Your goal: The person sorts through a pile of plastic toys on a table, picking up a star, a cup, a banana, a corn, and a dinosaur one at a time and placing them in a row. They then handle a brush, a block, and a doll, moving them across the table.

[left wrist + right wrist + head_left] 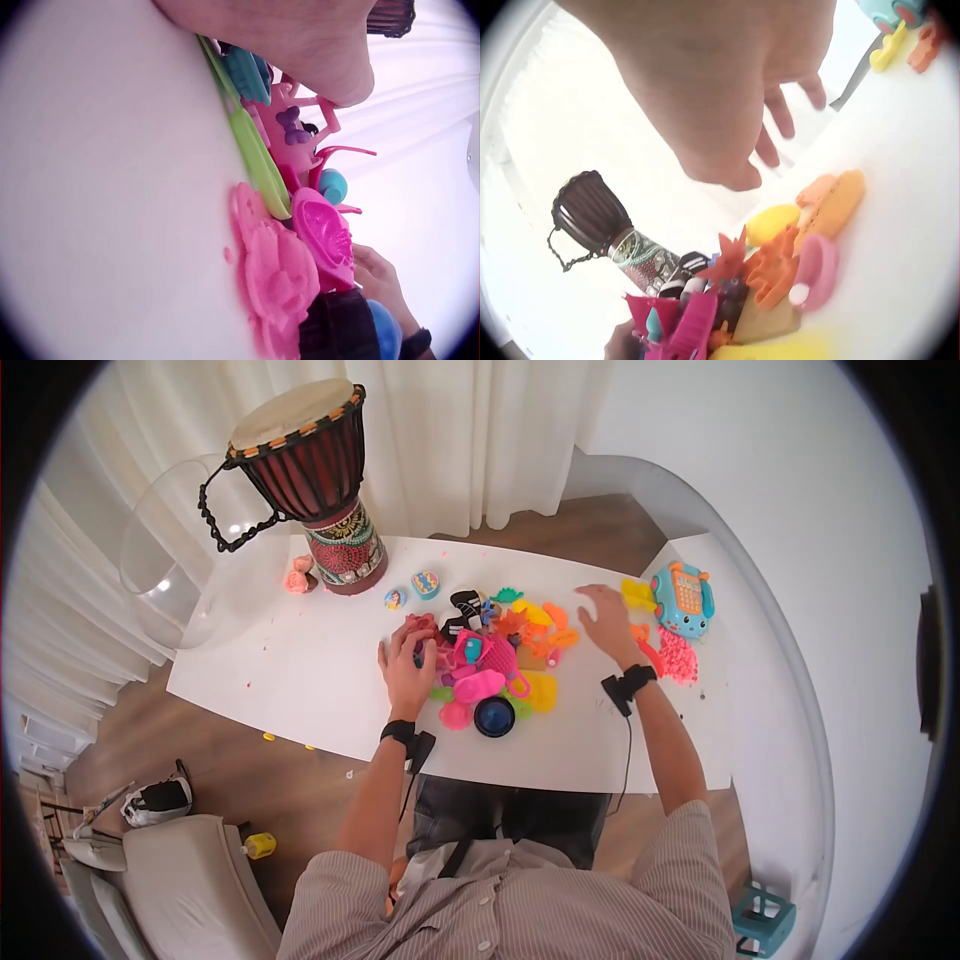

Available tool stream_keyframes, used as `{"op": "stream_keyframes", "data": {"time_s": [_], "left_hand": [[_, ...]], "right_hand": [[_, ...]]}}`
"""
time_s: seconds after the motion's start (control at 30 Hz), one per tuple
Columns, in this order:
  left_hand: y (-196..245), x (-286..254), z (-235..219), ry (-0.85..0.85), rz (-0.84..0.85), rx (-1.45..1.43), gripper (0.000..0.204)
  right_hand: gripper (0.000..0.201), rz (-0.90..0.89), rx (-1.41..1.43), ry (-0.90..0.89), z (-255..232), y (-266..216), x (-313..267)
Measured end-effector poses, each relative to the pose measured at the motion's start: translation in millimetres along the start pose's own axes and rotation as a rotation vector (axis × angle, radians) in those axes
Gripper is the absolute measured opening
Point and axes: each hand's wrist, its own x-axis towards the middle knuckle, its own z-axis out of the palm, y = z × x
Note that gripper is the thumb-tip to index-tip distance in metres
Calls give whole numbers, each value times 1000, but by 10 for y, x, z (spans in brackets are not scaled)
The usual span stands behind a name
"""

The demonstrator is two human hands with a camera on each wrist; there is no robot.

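One dark blue round plastic cup [494, 716] sits by the white desk's [300, 670] near edge. Left hand [405, 670] rests curled on the bright plastic toy heap [500, 655]; right hand [607, 622] hovers spread, gripping nothing. One djembe drum [310, 470] stands at the far-left corner; only the left wrist view shows a green spatula [255, 161].

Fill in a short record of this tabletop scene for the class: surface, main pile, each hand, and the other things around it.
Surface: white table
Main pile: bright plastic toys heaped mid-table
Left hand: rests on the pile's left edge, fingers curled on a pink piece; grip unclear
Right hand: fingers spread, palm down, just above the table at the pile's right side, holding nothing
Behind the pile: djembe drum, upright
Right end: blue toy phone
Near edge of pile: dark blue round toy
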Motion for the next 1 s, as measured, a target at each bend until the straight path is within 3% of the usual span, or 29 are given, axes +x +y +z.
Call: {"op": "stream_keyframes", "data": {"time_s": [0.03,0.07,0.13,0.23,0.27,0.33,0.43,0.57,0.73,1.0], "left_hand": [[9,2,-4,-3,-7,1,21],[16,-4,-12,-5,-15,2,21],[18,-12,-14,-5,-21,1,21],[2,-4,-13,5,-15,0,20],[-5,0,-12,6,-5,-6,20],[-21,3,4,16,-3,15,20],[-3,-9,-11,0,-9,17,21],[25,-7,-30,-1,-5,-2,21],[48,-10,-41,-12,-20,7,21],[8,-27,-33,-6,-7,11,21]], "right_hand": [[49,126,-153,70,29,218,-26],[49,120,-152,71,17,365,-47],[64,422,-405,-47,-11,634,-59],[71,436,-429,-151,98,1155,-139],[71,422,-420,-145,114,1122,-127],[66,663,-341,-178,50,980,-127],[58,694,-284,-123,3,830,-137],[46,518,-344,-47,125,908,-201],[32,315,-195,-34,30,405,-284],[25,194,-10,26,86,-17,-334]]}}
